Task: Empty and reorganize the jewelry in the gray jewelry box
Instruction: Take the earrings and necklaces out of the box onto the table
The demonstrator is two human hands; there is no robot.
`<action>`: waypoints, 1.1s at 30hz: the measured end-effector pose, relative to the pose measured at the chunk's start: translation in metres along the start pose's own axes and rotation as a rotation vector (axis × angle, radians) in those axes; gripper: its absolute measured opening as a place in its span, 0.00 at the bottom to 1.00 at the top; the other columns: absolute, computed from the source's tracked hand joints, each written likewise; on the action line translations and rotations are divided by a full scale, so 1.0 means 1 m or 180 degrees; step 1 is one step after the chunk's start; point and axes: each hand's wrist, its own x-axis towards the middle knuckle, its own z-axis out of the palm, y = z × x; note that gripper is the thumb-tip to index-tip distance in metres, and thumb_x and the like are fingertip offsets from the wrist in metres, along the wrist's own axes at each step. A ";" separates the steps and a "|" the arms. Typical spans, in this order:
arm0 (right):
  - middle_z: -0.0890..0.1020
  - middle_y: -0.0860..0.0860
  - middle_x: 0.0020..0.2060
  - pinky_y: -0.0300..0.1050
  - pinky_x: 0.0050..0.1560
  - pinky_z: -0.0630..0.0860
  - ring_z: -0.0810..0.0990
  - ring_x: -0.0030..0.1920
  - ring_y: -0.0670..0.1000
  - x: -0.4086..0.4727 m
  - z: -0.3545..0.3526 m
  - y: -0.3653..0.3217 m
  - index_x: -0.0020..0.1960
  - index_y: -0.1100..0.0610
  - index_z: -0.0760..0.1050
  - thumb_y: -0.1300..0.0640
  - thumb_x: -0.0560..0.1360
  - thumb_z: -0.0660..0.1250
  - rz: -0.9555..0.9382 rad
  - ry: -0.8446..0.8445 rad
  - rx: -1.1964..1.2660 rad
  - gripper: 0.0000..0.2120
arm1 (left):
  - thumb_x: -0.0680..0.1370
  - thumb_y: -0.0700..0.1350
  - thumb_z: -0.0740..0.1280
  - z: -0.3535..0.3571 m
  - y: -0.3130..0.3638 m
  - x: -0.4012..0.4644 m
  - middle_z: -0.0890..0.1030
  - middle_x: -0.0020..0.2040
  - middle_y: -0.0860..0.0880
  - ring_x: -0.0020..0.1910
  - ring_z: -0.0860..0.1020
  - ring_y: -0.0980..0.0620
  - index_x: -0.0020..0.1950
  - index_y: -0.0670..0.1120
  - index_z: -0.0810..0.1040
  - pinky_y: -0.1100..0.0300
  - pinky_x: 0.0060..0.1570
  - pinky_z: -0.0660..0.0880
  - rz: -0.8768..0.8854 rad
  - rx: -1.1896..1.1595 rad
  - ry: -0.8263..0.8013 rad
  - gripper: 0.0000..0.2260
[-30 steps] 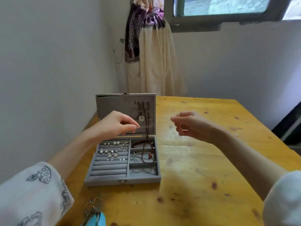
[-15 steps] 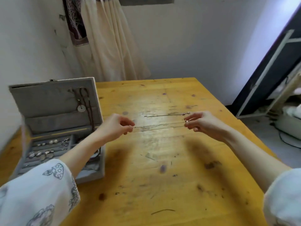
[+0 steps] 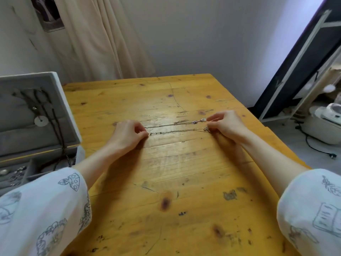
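Note:
The gray jewelry box (image 3: 55,100) stands open at the table's left edge, its lid upright with a dark cord necklace and a round pale pendant (image 3: 39,121) hanging inside. A thin silver chain (image 3: 177,131) lies stretched across the wooden table (image 3: 166,172). My left hand (image 3: 127,135) pinches its left end and my right hand (image 3: 226,124) pinches its right end by a small clasp. A second thin chain (image 3: 171,124) with a small pendant lies parallel just behind it. Small earrings (image 3: 13,172) show in the box tray at lower left.
A cream curtain (image 3: 99,37) hangs behind the table's far left corner. To the right, off the table, stand a dark frame (image 3: 295,67) and a white appliance (image 3: 324,119) with a cable on the floor.
Both hands carried the chain from the box over to the middle of the table and lowered it flat beside the other chain. The view swung right and down.

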 end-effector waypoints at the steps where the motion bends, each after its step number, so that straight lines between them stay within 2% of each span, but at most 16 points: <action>1: 0.83 0.54 0.47 0.39 0.48 0.69 0.78 0.49 0.50 0.002 -0.001 0.000 0.49 0.58 0.81 0.62 0.71 0.70 0.0005 0.0033 -0.0055 0.07 | 0.75 0.44 0.68 0.001 0.000 0.000 0.81 0.47 0.46 0.45 0.73 0.52 0.48 0.42 0.82 0.61 0.48 0.68 0.0056 0.0015 0.0012 0.07; 3: 0.81 0.53 0.44 0.38 0.47 0.67 0.76 0.47 0.48 0.006 -0.001 0.001 0.46 0.57 0.81 0.63 0.71 0.69 0.0015 0.0081 -0.0147 0.05 | 0.75 0.42 0.67 0.001 0.000 0.001 0.77 0.44 0.47 0.44 0.70 0.53 0.49 0.42 0.82 0.61 0.48 0.65 0.0137 0.0061 0.0102 0.06; 5: 0.81 0.53 0.43 0.39 0.47 0.69 0.76 0.47 0.49 0.008 -0.001 0.001 0.45 0.57 0.81 0.63 0.71 0.69 0.0031 0.0098 -0.0149 0.05 | 0.75 0.41 0.67 0.001 -0.002 0.002 0.75 0.43 0.48 0.44 0.69 0.53 0.49 0.42 0.82 0.58 0.51 0.65 0.0176 0.0090 0.0224 0.06; 7: 0.83 0.54 0.44 0.44 0.52 0.74 0.79 0.49 0.51 0.011 0.001 0.003 0.44 0.56 0.82 0.63 0.71 0.69 0.0054 0.0116 -0.0161 0.05 | 0.75 0.41 0.67 0.002 -0.005 0.002 0.74 0.42 0.49 0.43 0.69 0.53 0.48 0.42 0.82 0.56 0.54 0.65 0.0209 0.0082 0.0271 0.06; 10: 0.83 0.55 0.47 0.48 0.56 0.76 0.80 0.50 0.52 0.009 0.003 0.002 0.48 0.57 0.81 0.62 0.72 0.68 0.0095 0.0156 -0.0146 0.06 | 0.75 0.41 0.66 0.002 -0.008 0.003 0.73 0.43 0.48 0.44 0.69 0.52 0.49 0.43 0.81 0.59 0.51 0.65 0.0212 0.0132 0.0193 0.06; 13: 0.82 0.57 0.52 0.48 0.56 0.75 0.80 0.52 0.54 0.002 0.002 -0.003 0.53 0.58 0.80 0.61 0.74 0.64 0.0074 0.0356 -0.0164 0.10 | 0.76 0.41 0.65 -0.002 -0.010 0.001 0.76 0.48 0.45 0.46 0.72 0.51 0.52 0.44 0.80 0.60 0.50 0.65 0.0159 0.0132 0.0063 0.07; 16: 0.81 0.56 0.54 0.46 0.57 0.70 0.77 0.57 0.54 -0.014 0.000 -0.017 0.56 0.58 0.79 0.59 0.76 0.62 -0.0073 0.0410 -0.0398 0.11 | 0.77 0.43 0.63 -0.014 -0.006 -0.011 0.78 0.56 0.45 0.54 0.75 0.48 0.60 0.43 0.77 0.62 0.50 0.65 0.0190 0.0185 -0.0208 0.12; 20: 0.82 0.55 0.53 0.46 0.56 0.72 0.78 0.55 0.53 -0.043 0.006 -0.042 0.56 0.60 0.79 0.58 0.77 0.61 -0.0412 0.0261 -0.0496 0.12 | 0.79 0.43 0.61 -0.036 -0.005 -0.043 0.74 0.65 0.47 0.61 0.73 0.51 0.67 0.44 0.70 0.63 0.57 0.65 0.0343 0.0251 -0.0580 0.17; 25: 0.82 0.56 0.50 0.50 0.55 0.75 0.80 0.48 0.52 -0.087 0.031 -0.088 0.60 0.60 0.73 0.56 0.77 0.61 -0.0771 -0.0253 -0.0465 0.14 | 0.80 0.42 0.58 -0.068 -0.023 -0.088 0.78 0.60 0.50 0.58 0.74 0.54 0.61 0.46 0.76 0.64 0.56 0.68 0.0276 -0.0149 -0.0253 0.12; 28: 0.83 0.55 0.47 0.48 0.55 0.75 0.81 0.49 0.51 -0.112 0.057 -0.119 0.61 0.59 0.72 0.55 0.77 0.61 -0.0997 -0.0659 -0.0483 0.15 | 0.80 0.42 0.59 -0.088 -0.044 -0.111 0.79 0.57 0.50 0.56 0.75 0.54 0.59 0.47 0.77 0.64 0.54 0.70 0.0088 -0.0278 -0.0025 0.11; 31: 0.82 0.55 0.49 0.47 0.53 0.75 0.80 0.50 0.52 -0.131 0.085 -0.154 0.61 0.58 0.72 0.54 0.77 0.62 -0.1237 -0.0945 -0.0476 0.14 | 0.80 0.41 0.59 -0.111 -0.068 -0.129 0.79 0.56 0.49 0.53 0.76 0.55 0.59 0.46 0.78 0.63 0.53 0.71 -0.0099 -0.0395 0.0281 0.12; 33: 0.81 0.55 0.50 0.47 0.50 0.76 0.80 0.47 0.52 -0.139 0.104 -0.177 0.60 0.59 0.73 0.55 0.77 0.62 -0.1350 -0.1064 -0.0351 0.13 | 0.79 0.40 0.58 -0.125 -0.087 -0.137 0.79 0.56 0.49 0.52 0.75 0.56 0.58 0.46 0.78 0.64 0.53 0.70 -0.0200 -0.0364 0.0498 0.12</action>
